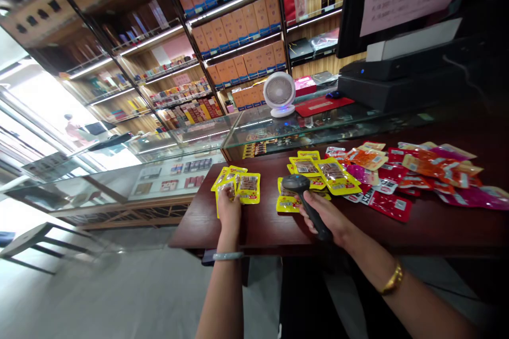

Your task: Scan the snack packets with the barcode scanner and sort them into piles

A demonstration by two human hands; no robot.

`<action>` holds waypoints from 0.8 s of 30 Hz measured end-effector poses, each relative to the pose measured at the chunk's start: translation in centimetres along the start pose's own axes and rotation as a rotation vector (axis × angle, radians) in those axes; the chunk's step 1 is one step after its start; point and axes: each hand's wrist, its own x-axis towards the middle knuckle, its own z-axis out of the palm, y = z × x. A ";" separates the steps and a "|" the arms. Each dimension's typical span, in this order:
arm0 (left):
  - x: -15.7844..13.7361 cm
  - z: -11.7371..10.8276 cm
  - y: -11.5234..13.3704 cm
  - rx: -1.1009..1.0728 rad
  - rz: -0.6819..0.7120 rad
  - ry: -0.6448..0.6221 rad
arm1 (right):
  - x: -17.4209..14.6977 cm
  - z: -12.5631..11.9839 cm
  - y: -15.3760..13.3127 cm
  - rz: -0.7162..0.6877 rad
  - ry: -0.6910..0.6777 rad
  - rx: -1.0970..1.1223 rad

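My right hand is wrapped round the handle of a black barcode scanner, its head over a group of yellow snack packets. Farther left, my left hand has its fingers closed on a yellow snack packet at the table's left end. Another yellow packet lies flat just right of that hand, and more peek out behind it. Clear windows in the yellow packets show brown food inside. My fingertips partly cover the packet on the left.
Red, orange and purple packets lie heaped on the right of the dark wooden table. Behind it runs a glass display counter with a white fan and a black monitor. A stool stands at the left.
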 end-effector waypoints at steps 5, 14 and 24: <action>-3.0 -0.3 4.1 0.145 0.100 -0.061 | -1.3 -1.2 -0.2 -0.004 0.029 -0.015; -8.4 1.9 10.3 0.351 0.238 -0.502 | -2.9 -2.0 0.3 0.008 0.018 -0.022; -9.8 1.0 9.9 0.132 -0.018 -0.452 | -3.6 -2.4 1.0 0.022 -0.001 -0.036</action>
